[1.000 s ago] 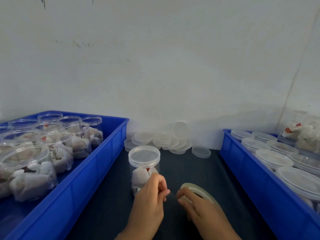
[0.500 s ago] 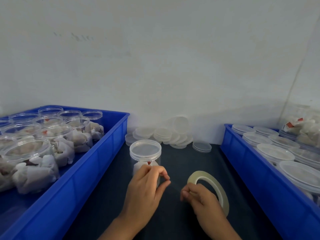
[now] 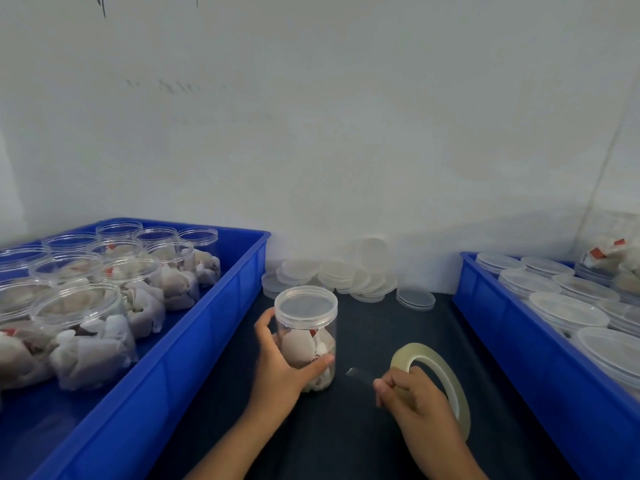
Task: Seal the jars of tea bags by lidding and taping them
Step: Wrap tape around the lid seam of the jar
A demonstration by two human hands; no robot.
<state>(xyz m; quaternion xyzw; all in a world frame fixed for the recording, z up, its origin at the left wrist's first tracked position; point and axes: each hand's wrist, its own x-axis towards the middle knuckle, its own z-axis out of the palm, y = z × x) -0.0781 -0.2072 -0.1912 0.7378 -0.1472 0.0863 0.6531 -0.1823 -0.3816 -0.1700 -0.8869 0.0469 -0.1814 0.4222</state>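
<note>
Fingers [image 3: 263,323] of the left hand [image 3: 277,362] wrap the lidded jar [image 3: 306,327]; right hand [image 3: 412,393] pinches the tape roll [image 3: 446,375].
Jar stands upright on the dark table [image 3: 381,327], between two blue bins [image 3: 221,323], near the left bin's edge.

A dark lane of desk [image 3: 398,341] runs between two blue crates — the left crate [image 3: 194,344] packed with open jars, the right crate [image 3: 512,344] with lidded ones. In that lane the lidded jar [image 3: 306,336] stands upright. Behind the jar, loose lids [image 3: 346,277] crowd against the wall; right of the jar, bare desk stays passable up to the tape roll [image 3: 436,386].
</note>
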